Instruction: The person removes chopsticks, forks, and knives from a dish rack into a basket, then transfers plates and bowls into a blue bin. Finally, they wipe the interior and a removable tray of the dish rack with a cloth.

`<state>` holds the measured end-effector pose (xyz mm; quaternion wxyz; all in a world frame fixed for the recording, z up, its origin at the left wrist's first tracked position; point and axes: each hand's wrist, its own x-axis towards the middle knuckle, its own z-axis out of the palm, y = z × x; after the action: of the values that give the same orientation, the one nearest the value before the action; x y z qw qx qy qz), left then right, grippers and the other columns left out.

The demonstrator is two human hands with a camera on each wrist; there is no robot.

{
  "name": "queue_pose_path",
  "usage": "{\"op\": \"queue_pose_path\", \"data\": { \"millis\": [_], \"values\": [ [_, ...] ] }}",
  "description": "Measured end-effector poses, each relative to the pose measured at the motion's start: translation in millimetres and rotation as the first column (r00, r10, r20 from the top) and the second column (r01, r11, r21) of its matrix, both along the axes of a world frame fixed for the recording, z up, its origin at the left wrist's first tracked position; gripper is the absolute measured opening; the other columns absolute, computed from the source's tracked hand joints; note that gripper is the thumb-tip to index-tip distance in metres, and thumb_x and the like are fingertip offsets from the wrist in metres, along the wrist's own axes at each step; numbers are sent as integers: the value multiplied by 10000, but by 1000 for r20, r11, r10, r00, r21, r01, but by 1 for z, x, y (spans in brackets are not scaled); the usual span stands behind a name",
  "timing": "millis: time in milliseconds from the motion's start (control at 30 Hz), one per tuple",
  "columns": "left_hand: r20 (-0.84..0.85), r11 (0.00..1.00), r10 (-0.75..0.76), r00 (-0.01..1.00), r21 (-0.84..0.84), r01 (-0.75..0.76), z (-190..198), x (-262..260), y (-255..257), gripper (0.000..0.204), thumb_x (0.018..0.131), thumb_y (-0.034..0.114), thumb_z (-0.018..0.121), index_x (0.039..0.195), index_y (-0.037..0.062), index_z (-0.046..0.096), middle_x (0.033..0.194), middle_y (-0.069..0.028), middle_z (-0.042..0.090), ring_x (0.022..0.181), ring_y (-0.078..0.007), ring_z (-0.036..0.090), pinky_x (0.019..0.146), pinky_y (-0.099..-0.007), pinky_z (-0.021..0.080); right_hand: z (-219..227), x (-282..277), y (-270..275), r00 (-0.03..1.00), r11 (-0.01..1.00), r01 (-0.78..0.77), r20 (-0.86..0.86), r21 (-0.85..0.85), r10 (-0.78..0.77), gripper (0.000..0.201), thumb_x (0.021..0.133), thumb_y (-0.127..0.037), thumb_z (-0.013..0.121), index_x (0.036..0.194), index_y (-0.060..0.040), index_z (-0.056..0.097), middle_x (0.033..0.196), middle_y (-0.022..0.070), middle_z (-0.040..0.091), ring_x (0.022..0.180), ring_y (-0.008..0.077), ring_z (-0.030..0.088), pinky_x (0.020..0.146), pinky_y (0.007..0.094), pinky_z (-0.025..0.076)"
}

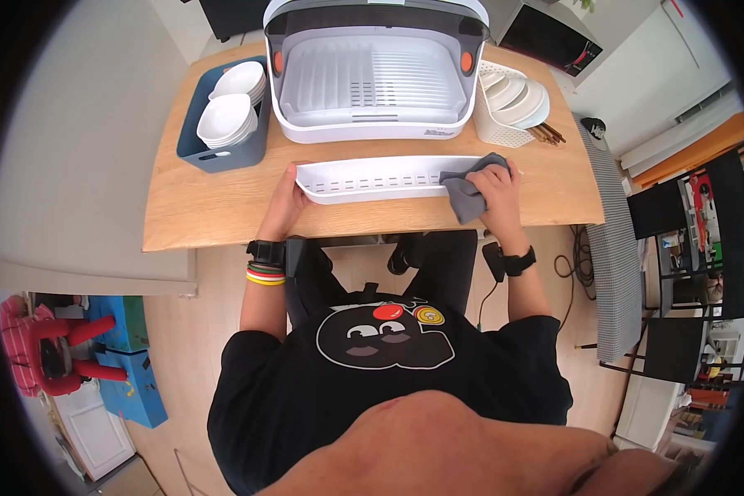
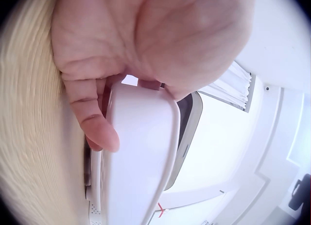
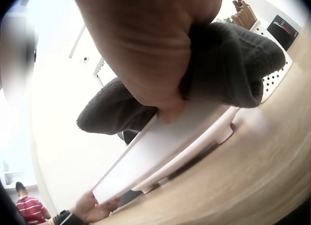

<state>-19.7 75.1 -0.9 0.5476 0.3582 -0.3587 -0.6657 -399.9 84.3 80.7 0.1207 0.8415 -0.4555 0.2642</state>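
A long white tray with rows of slots along its floor lies across the front of the table. My left hand grips its left end; in the left wrist view the fingers curl under and around the white wall. At the other end my right hand holds a dark grey cloth against the tray. The cloth drapes over the rim and hangs down in front. From the right wrist, the cloth bunches on both sides of the hand, with a fingertip at the tray's wall.
Behind the tray stands a white dish rack box with its dark lid raised. A blue bin of white bowls is at left. To the right, a perforated white basket holds plates and wooden chopsticks.
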Motion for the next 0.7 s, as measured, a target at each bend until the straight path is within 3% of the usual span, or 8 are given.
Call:
{"op": "queue_pose_path", "data": {
  "millis": [167,300,367,400,467,600,667,700],
  "values": [
    [-3,992,-52,999,-112,51,-3,2,-1,437,1004,379,296,1153,21,499,1139,-103,560,1058,-155,525,922,-322,419,26,-7,-1,967,966,-127,244,225,70,283,647,-41,673,911,-118,602,839,36,571,940,238,526,1024,490,272],
    [-39,985,-34,999,-169,27,5,2,8,417,991,391,337,1081,25,516,1163,-121,535,1097,-217,503,964,-358,390,28,-9,-16,960,950,-135,274,283,55,287,653,-17,664,920,-101,599,837,55,575,937,255,522,1009,431,301],
    [-97,979,-77,992,-193,57,3,5,9,417,985,399,353,1057,23,517,1172,-128,527,1101,-241,498,971,-371,384,25,-6,-28,931,862,-173,365,476,-15,271,669,12,646,921,-68,589,858,77,586,894,247,544,926,349,382],
    [-99,972,-42,994,-234,17,-2,7,9,421,978,407,370,1042,18,519,1156,-134,535,1100,-258,494,969,-383,385,23,-5,-34,931,862,-174,365,477,-14,271,669,12,646,921,-68,589,858,77,586,894,247,544,926,349,382],
    [-100,961,-2,995,-277,-26,-9,12,8,426,971,414,388,1027,13,520,1140,-141,543,1099,-274,491,966,-394,387,20,0,-45,849,691,-347,526,634,-56,188,774,-14,620,958,-39,585,880,24,576,870,143,527,786,261,417],
    [-243,961,-35,969,-275,-35,-21,23,8,388,960,396,434,1017,28,542,1047,-119,586,1035,-238,533,921,-369,417,8,12,-55,808,654,-415,586,632,-54,164,843,-73,609,1000,-31,585,908,11,584,871,108,519,784,249,419],
    [-313,973,-41,949,-229,-34,-23,27,6,370,959,387,443,1010,37,550,1011,-104,600,1009,-220,548,902,-360,427,-7,16,-62,774,764,-352,627,541,-87,200,883,-125,599,1054,-23,580,910,21,595,868,109,528,777,251,427],
    [-335,985,-33,942,-172,-27,-23,30,5,368,970,392,403,1002,56,551,1042,-89,595,1036,-214,541,924,-372,409,-10,16,-64,775,762,-353,626,543,-87,200,883,-125,599,1054,-23,580,910,21,595,868,109,528,777,251,427]
  ]
}}
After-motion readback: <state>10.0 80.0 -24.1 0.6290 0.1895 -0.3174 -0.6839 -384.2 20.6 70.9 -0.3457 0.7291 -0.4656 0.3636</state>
